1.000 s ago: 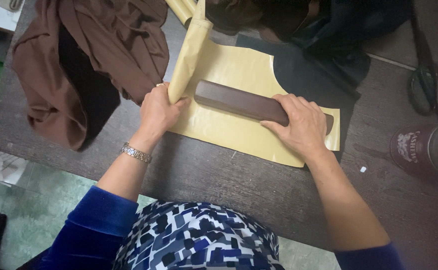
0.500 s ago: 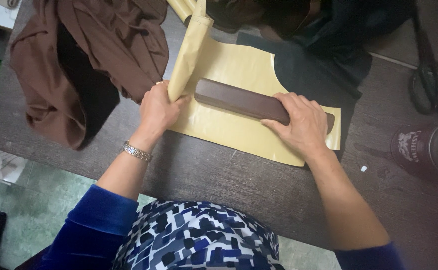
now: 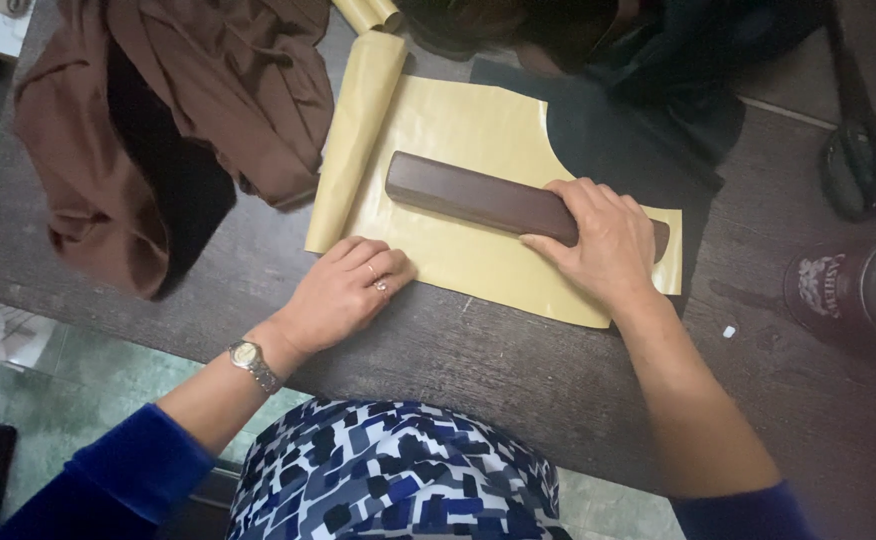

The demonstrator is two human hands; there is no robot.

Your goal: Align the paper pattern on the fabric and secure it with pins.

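Pressing flat: your right hand point(image 3: 606, 240) clamps the brown bar's point(image 3: 478, 195) right end onto yellow pattern paper point(image 3: 458, 130); bar runs left-right. Left hand point(image 3: 343, 290), open-palmed, pins the paper's near-left corner.

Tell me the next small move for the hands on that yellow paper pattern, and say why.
Probably slide the left hand outward along the yellow paper pattern to flatten it. Its left edge is rolled up, the hand rests only on the near corner, and the right hand presses the brown block down on the sheet over dark fabric.
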